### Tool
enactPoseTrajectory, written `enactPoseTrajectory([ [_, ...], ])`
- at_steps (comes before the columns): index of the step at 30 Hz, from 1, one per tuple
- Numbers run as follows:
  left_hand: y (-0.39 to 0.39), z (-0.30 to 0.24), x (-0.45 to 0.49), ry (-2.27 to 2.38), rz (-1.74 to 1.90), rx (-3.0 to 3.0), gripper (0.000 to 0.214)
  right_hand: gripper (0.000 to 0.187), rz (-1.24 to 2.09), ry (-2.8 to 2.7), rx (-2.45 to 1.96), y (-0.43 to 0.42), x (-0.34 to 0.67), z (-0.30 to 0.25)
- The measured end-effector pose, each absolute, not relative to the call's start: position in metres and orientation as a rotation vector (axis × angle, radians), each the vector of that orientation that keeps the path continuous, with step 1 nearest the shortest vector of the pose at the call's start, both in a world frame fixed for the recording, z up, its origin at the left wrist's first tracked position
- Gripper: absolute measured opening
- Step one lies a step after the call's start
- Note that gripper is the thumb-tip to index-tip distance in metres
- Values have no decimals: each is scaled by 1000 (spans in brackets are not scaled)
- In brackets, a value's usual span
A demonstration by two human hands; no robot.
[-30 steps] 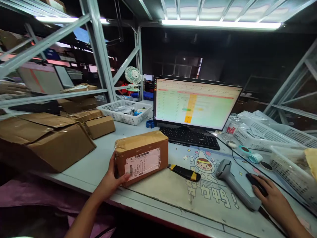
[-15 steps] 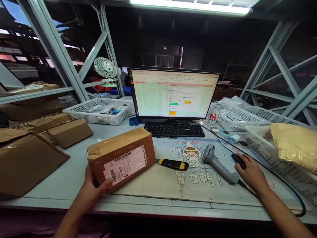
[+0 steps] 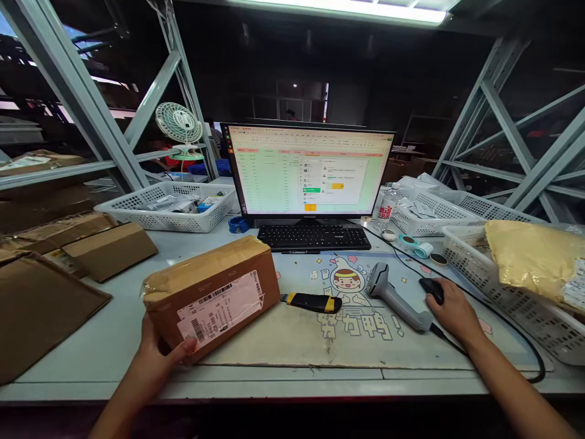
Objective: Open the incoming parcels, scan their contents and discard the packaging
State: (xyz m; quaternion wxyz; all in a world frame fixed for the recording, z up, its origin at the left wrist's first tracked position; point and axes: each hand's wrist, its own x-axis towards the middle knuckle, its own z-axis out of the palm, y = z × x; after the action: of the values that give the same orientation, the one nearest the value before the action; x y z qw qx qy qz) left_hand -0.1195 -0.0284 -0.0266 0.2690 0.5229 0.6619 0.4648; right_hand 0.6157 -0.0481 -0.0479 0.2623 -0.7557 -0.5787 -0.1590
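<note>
Grey steel racking (image 3: 82, 103) under a ceiling strip light (image 3: 347, 9), dim warehouse behind

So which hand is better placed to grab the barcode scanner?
Probably right: the right hand rests on the mouse beside the scanner, while the left hand grips the parcel.

- The left hand (image 3: 158, 360) is seen bare; only the thumb and part of the palm side are shown, and the thumb is tipped by a short nail.
- The right hand (image 3: 450, 311) is also seen bare; its back is shown, smooth, with slender fingers and faintly marked knuckles.
- The left forearm (image 3: 119, 408) is shown uncovered from the wrist to the lower edge of the picture, slim and evenly shaped.
- The right forearm (image 3: 516, 396) is likewise shown uncovered from wrist to picture edge, slim, with a narrow wrist.
</note>
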Motion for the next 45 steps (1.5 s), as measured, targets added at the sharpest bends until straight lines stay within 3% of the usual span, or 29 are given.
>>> enactPoseTrajectory([
  [14, -23, -36, -129, 1779, 1248, 1408, 121, 50, -429, -1590, -1969, -53, 614, -43],
  [20, -37, -21, -102, 1812, 1352, 1472, 103, 48, -408, -1623, -2029, -55, 610, -41],
  [27, -46, -9, -87, 1828, 1352, 1465, 96, 48, -411, -1585, -2097, -56, 608, -39],
  [38, -48, -5, -85, 1844, 1338, 1469, 97, 45, -423, -1599, -2071, -56, 610, -42],
  [45, -29, -30, -116, 1804, 1303, 1410, 111, 51, -348, -1593, -2061, -55, 607, -40],
])
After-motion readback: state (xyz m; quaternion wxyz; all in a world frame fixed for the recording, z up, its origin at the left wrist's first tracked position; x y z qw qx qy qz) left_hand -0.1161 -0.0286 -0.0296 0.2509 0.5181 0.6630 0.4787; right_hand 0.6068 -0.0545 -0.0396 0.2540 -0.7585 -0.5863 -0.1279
